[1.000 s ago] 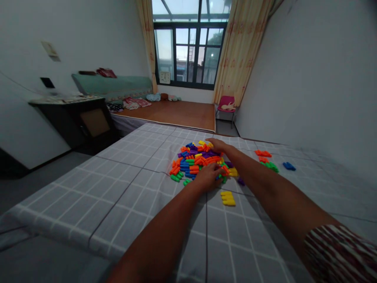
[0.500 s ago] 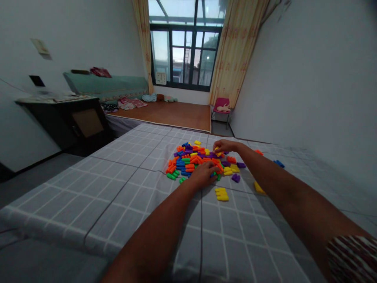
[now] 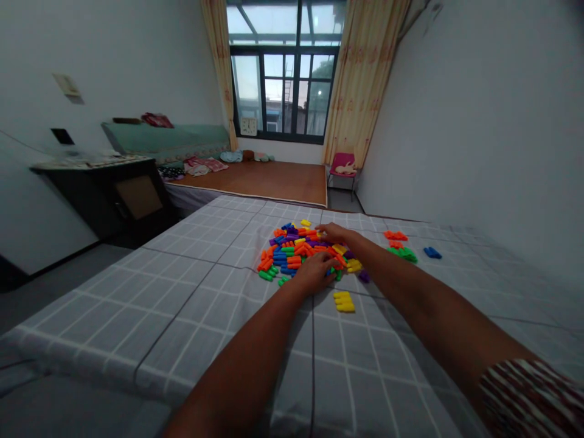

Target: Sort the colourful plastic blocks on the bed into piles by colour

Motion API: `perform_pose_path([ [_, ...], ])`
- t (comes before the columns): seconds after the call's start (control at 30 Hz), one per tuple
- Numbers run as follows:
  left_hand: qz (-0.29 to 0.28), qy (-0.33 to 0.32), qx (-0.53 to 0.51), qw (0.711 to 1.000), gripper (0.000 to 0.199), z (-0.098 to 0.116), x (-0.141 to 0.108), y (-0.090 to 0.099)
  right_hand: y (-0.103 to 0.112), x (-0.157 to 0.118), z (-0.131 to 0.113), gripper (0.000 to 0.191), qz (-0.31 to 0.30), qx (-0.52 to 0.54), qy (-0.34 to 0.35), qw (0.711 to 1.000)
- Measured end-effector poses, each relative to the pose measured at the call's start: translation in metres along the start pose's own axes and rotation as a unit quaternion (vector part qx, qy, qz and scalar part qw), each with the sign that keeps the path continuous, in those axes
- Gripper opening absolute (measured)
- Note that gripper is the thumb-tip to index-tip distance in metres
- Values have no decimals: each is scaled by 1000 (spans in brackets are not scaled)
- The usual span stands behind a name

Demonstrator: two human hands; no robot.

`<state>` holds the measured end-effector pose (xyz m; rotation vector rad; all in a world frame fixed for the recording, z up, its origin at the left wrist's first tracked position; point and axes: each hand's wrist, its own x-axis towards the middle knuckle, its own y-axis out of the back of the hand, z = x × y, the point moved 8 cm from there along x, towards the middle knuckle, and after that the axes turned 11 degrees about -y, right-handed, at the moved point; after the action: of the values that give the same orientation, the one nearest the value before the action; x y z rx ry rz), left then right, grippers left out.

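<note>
A pile of orange, blue, green, purple and yellow plastic pieces [image 3: 292, 250] lies on the checked cloth [image 3: 219, 316]. My left hand [image 3: 316, 272] rests at the near right side of the pile, its fingers curved over orange and green pieces; what they grip, if anything, is hidden. At the far right side of the pile, my right hand [image 3: 334, 232] reaches in with its fingertips among orange pieces; whether it holds one is too small to tell. A yellow block [image 3: 344, 302] lies nearer me, apart from the pile. Yellow pieces [image 3: 353, 266] sit between my forearms.
Right of my right forearm lie orange pieces [image 3: 395, 235], a green group [image 3: 403, 253] and a blue piece [image 3: 432, 252]. Beyond the cloth are a brown mat [image 3: 274, 179], a dark cabinet [image 3: 137, 191] and a pink chair [image 3: 343, 164].
My right hand has moved left over the pile, and a yellow piece now lies where it was. The forearm has shifted, uncovering the green group. My left hand stays nearly in place.
</note>
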<state>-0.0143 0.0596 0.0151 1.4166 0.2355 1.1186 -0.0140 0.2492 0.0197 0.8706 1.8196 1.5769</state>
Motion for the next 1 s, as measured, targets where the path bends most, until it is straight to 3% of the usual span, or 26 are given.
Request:
perform_pose_path([
  [0.1, -5, 1, -14, 1000, 33, 0, -1, 0, 4, 2, -2, 39, 5, 13, -8, 1000],
  [0.2, -7, -1, -19, 1000, 33, -1, 0, -1, 22, -7, 6, 31, 37, 106, -6, 994],
  [0.3, 2, -10, -17, 1000, 33, 0, 0, 0, 37, -31, 16, 30, 19, 259, 31, 965],
  [0.4, 6, -15, -23, 1000, 33, -1, 0, 0, 44, -66, 30, 40, -41, 366, 55, 928],
  [0.53, 9, -22, -32, 999, 33, -2, 1, 2, 50, -115, 66, 46, -84, 451, 7, 888],
  [0.73, 13, -19, -37, 999, 32, -4, 3, 4, 69, -189, 145, 47, -18, 457, -64, 887],
  [0.87, 12, -17, -36, 999, 33, -5, 4, 4, 55, -234, 180, 42, -64, 450, -100, 885],
  [1.0, 3, -8, -32, 999, 32, -6, 4, 4, 30, -254, 187, 46, -105, 422, -108, 894],
])
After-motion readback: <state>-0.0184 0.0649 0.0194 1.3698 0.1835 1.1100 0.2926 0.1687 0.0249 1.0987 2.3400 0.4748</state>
